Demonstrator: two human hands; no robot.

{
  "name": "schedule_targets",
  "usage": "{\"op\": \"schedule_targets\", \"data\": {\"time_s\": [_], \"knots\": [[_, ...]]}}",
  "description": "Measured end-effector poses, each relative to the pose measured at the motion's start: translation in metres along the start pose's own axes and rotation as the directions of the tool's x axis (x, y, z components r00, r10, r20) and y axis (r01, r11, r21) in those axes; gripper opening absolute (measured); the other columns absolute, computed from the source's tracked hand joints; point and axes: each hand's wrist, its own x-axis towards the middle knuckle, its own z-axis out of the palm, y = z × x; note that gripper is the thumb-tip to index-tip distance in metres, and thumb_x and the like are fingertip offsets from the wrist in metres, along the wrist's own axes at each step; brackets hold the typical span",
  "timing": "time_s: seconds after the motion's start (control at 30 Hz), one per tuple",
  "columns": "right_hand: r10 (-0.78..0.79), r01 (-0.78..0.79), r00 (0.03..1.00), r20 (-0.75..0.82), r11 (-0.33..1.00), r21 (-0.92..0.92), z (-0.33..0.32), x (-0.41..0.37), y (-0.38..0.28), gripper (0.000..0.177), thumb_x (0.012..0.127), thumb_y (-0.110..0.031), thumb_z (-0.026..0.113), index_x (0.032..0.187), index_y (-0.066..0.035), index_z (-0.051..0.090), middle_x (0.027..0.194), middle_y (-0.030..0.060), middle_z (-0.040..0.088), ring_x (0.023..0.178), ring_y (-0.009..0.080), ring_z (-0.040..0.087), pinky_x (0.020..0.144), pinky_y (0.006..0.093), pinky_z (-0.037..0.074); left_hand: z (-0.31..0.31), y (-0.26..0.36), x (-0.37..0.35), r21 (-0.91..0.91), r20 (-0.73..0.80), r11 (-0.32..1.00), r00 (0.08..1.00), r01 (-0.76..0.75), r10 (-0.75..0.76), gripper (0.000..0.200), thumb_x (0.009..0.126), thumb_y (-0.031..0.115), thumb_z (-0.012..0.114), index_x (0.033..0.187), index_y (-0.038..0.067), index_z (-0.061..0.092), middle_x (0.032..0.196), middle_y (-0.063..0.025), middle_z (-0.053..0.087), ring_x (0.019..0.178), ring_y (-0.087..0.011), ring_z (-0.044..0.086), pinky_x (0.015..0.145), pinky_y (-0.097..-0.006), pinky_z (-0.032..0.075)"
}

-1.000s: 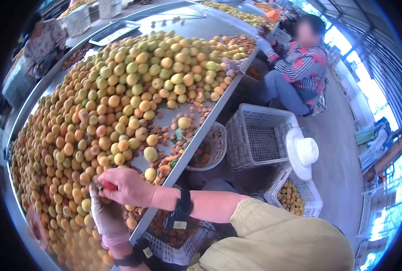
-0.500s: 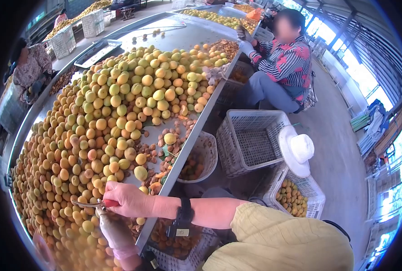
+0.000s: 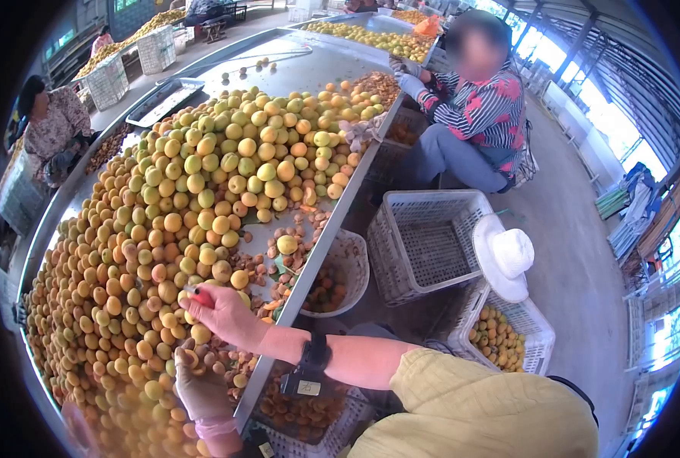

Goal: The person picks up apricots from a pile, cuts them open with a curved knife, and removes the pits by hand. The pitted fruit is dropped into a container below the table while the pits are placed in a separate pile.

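Note:
Over the heap of yellow-orange fruit (image 3: 157, 221) on the metal table, my right hand (image 3: 229, 314) is closed around a small tool with a red handle (image 3: 201, 296). Below it, my left hand (image 3: 203, 388) wears a light glove with a pink cuff, its fingers curled around fruit (image 3: 191, 357) that looks opened. Brown pits (image 3: 286, 278) and orange fruit pieces lie to the right of my hands, beside the table's metal rim (image 3: 317, 267).
A basket (image 3: 348, 294) with fruit pieces, an empty crate (image 3: 431, 237), a white hat (image 3: 505, 256) and a crate of fruit (image 3: 538, 336) stand right of the table. Co-workers sit at the far right (image 3: 481, 114) and far left (image 3: 54, 126).
My right hand has moved slightly up and right, away from my left hand, taking the red-handled tool with it. My left hand has turned, and the fruit in its fingers now shows.

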Motion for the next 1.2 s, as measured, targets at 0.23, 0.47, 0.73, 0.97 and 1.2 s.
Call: {"op": "schedule_targets", "data": {"time_s": [0.23, 0.47, 0.73, 0.97, 1.2], "knots": [[0.374, -0.271, 0.927, -0.008, 0.685, 0.676, -0.007, 0.004, 0.000, 0.044, 0.092, -0.037, 0.058, 0.060, -0.014, 0.039, 0.046, -0.0034, 0.035, 0.037, 0.0075, 0.035, 0.034, 0.0236, 0.026, -0.007, -0.013, 0.002, 0.063, -0.016, 0.998, 1.000, -0.019, 0.020, 0.037, 0.095, 0.036, 0.052, 0.117, 0.006, 0.053, 0.092, -0.0092, 0.060, 0.082, -0.0210, 0.056, 0.072, -0.0312, 0.047], [0.319, -0.221, 0.947, -0.026, 0.711, 0.667, 0.007, 0.003, -0.014, 0.040, 0.094, -0.034, 0.053, 0.061, -0.017, 0.037, 0.049, -0.0042, 0.028, 0.039, 0.0088, 0.029, 0.038, 0.0236, 0.022, -0.001, -0.011, -0.001, -0.013, 0.026, 0.995, 0.995, 0.099, -0.098, 0.042, 0.098, 0.040, 0.043, 0.114, 0.003, 0.056, 0.090, -0.0079, 0.062, 0.067, -0.0167, 0.059, 0.056, -0.0262, 0.046], [0.170, -0.104, 0.983, -0.072, 0.833, 0.543, 0.021, -0.003, -0.015, 0.044, 0.094, -0.034, 0.055, 0.059, -0.013, 0.039, 0.048, -0.0032, 0.034, 0.040, 0.0082, 0.033, 0.039, 0.0232, 0.026, 0.009, -0.015, -0.008, -0.063, 0.027, 0.974, 0.976, 0.216, -0.215, 0.036, 0.095, 0.043, 0.050, 0.100, 0.007, 0.053, 0.081, -0.0069, 0.060, 0.062, -0.0171, 0.057, 0.049, -0.0255, 0.042], [0.018, -0.021, 1.000, 0.011, 0.927, 0.374, 0.024, -0.014, -0.010, 0.036, 0.090, -0.029, 0.064, 0.066, -0.010, 0.047, 0.056, -0.0053, 0.045, 0.049, 0.0035, 0.042, 0.046, 0.0206, 0.033, 0.004, -0.021, -0.007, 0.170, -0.041, 0.978, 0.992, 0.123, -0.118, 0.032, 0.095, 0.041, 0.050, 0.091, 0.009, 0.049, 0.069, -0.0046, 0.054, 0.051, -0.0144, 0.051, 0.042, -0.0235, 0.038], [0.138, -0.119, 0.990, 0.000, 0.849, 0.515, 0.029, -0.011, -0.002, 0.040, 0.093, -0.029, 0.061, 0.060, -0.011, 0.046, 0.051, -0.0045, 0.044, 0.042, 0.0048, 0.039, 0.040, 0.0205, 0.030, 0.006, -0.020, -0.008, 0.141, -0.095, 0.981, 0.989, 0.130, -0.117, 0.031, 0.096, 0.038, 0.048, 0.098, 0.007, 0.054, 0.066, -0.0014, 0.051, 0.048, -0.0090, 0.047, 0.040, -0.0201, 0.035]]}}
